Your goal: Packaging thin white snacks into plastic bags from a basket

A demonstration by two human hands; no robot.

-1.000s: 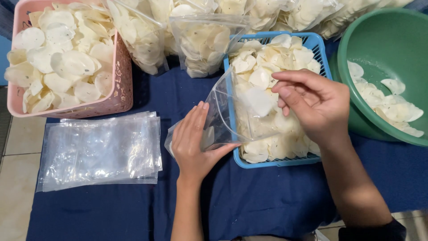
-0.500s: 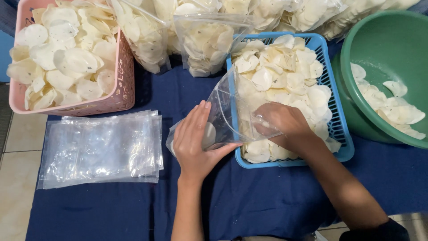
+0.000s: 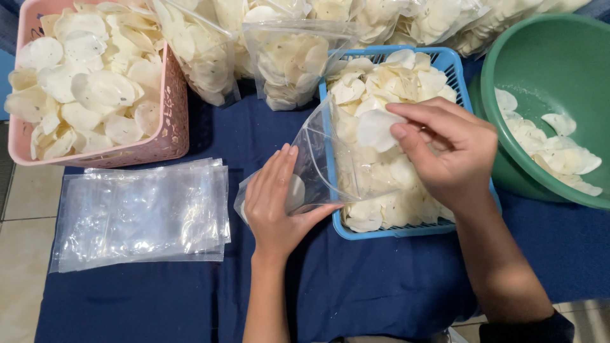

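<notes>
Right hand (image 3: 454,149) fingers pinch pale round crackers (image 3: 376,129) just above the blue plastic basket (image 3: 459,70); left hand (image 3: 274,198) fingers grip the clear plastic bag (image 3: 324,162) open. Filling step; next, slip crackers into the bag mouth.

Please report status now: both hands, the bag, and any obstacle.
Left hand holds clear plastic bag open at blue basket. Right hand pinches white chip above bag mouth. Nothing blocks the bag.

Left hand (image 3: 276,203) holds open clear bag (image 3: 330,162); right hand (image 3: 448,152) pinches white cracker (image 3: 375,129) above blue basket (image 3: 459,70).
</notes>
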